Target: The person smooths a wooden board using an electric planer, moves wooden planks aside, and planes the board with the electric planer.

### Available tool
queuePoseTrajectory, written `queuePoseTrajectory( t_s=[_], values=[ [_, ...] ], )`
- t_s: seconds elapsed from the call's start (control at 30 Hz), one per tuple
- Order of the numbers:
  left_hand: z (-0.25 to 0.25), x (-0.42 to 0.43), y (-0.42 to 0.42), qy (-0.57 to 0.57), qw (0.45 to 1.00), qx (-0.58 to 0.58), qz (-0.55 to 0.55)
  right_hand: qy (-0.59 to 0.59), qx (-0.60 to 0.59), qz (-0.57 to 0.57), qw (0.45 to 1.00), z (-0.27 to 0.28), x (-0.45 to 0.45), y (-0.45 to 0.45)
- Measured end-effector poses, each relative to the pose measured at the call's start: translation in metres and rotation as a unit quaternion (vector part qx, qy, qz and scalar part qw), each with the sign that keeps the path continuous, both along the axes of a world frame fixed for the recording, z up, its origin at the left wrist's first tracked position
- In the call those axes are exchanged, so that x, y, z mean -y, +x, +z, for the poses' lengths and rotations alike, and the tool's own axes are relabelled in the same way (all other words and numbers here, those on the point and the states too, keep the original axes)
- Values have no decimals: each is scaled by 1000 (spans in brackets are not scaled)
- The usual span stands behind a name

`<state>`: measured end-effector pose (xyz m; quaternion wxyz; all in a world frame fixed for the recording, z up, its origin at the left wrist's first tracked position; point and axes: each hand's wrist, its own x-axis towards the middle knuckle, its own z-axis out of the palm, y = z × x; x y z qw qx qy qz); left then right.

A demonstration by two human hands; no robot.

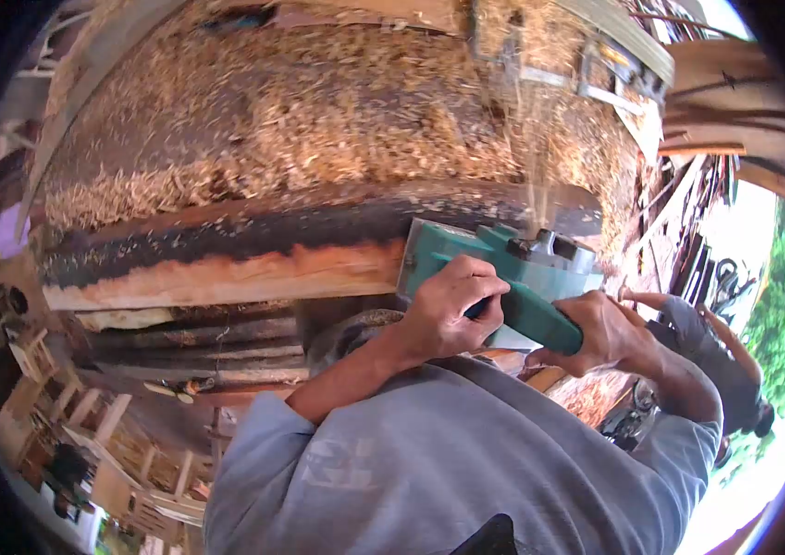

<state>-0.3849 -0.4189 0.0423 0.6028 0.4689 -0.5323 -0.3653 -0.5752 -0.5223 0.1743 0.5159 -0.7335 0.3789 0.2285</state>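
Observation:
A green power planer (452,250) rests on a long wooden plank (318,275), which is pale and reddish along its near side and dark with bark-like wood behind. My left hand (460,307) is closed round the planer's front knob, which is mostly hidden by the fingers. The rear handle is gripped by my right hand (596,331). Wood chips spray away from the planer's far side. Part of the planed surface lies to the left of the tool.
Wood shavings (346,129) cover the bench behind the plank. Metal clamp-like parts (587,69) stand at the back right. More boards (226,333) lie below the plank. Wooden frames (105,435) are at lower left. Another person (711,356) is at the right.

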Motion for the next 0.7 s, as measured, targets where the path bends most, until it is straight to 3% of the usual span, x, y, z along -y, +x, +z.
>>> queuePoseTrajectory(
  t_s=[0.5, 0.7],
  values=[
    [-3, -88, 218, 29, 993, -14, 113, 35, -68, 48, 996, -6, -80, 238],
    [-3, -128, 307, 44, 991, -20, 124, 27, -25, 89, 995, -7, -108, 333]
  ],
)
